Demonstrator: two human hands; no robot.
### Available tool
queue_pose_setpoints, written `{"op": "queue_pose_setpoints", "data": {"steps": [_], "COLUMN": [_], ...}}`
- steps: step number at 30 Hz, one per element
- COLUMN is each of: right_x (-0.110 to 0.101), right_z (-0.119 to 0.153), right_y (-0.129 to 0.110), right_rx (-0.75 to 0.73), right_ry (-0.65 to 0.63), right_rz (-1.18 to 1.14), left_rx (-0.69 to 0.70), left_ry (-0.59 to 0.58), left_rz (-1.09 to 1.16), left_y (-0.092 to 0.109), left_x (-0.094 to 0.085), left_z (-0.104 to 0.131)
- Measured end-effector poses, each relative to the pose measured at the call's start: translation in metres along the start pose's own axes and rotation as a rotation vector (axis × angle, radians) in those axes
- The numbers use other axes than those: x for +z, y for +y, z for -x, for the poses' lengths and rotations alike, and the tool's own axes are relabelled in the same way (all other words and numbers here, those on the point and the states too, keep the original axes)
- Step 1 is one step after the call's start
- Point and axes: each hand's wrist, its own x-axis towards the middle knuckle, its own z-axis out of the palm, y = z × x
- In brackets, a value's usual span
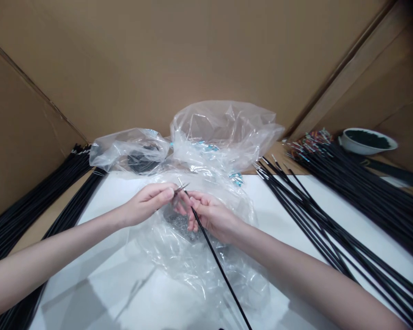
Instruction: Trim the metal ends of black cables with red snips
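My right hand [215, 215] is closed on a thin black cable [222, 269], close to the cable's upper end. That end is a slim, light, silvery tip, and the rest runs down toward the bottom edge. My left hand [160, 198] pinches a small, dark, pointed metal piece [181, 188], which crosses the cable's tip; its exact kind is unclear. Both hands are over an open clear plastic bag [206, 275] spread on the white tabletop. A heap of tiny grey metal parts [184, 223] shows inside the bag, partly behind my fingers.
Black cable bundles lie left [69, 201] and right [306, 215], with a thicker colour-tipped bundle [358, 192] farther right. A white bowl [347, 145] of dark contents stands back right. More clear bags [227, 123] lie against the cardboard wall [206, 55].
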Motion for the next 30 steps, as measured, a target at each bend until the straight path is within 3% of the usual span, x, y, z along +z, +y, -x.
{"op": "queue_pose_setpoints", "data": {"steps": [3, 6, 8, 11, 12, 15, 16, 20, 22, 24, 28, 30], "right_x": [0.002, 0.003, 0.005, 0.009, 0.01, 0.013, 0.014, 0.02, 0.024, 0.028, 0.037, 0.04], "right_z": [0.002, 0.005, 0.007, 0.009, 0.01, 0.014, 0.016, 0.022, 0.024, 0.027, 0.031, 0.033], "right_y": [0.0, -0.002, -0.004, -0.007, -0.008, -0.01, -0.011, -0.013, -0.016, -0.019, -0.022, -0.021], "right_rx": [0.014, 0.058, 0.071, 0.092, 0.096, 0.068, 0.052, 0.042, 0.043, 0.024, 0.031, 0.035], "right_ry": [-0.013, -0.017, -0.009, -0.019, -0.017, 0.015, 0.019, -0.055, -0.077, -0.056, -0.062, -0.088], "right_rz": [0.032, 0.062, 0.067, 0.044, 0.031, 0.005, 0.006, 0.057, 0.1, 0.146, 0.231, 0.266], "left_rx": [-0.094, -0.034, 0.023, -0.068, -0.107, -0.08, -0.073, -0.214, -0.25, -0.189, -0.205, -0.204], "left_ry": [0.143, 0.341, 0.311, 0.129, 0.147, 0.443, 0.464, 0.239, 0.372, 0.499, 0.336, 0.396], "left_rz": [0.02, -0.09, -0.119, 0.004, 0.024, -0.031, -0.003, 0.303, 0.346, 0.347, 0.454, 0.433], "left_y": [-0.001, 0.001, 0.006, 0.011, 0.01, 0.006, 0.004, 0.002, 0.003, 0.005, 0.008, 0.006], "left_x": [0.0, -0.005, -0.007, -0.006, -0.005, -0.005, -0.005, -0.004, -0.004, -0.004, -0.002, -0.001], "left_z": [-0.003, 0.0, 0.005, 0.011, 0.012, 0.013, 0.013, 0.012, 0.012, 0.012, 0.011, 0.009]}}
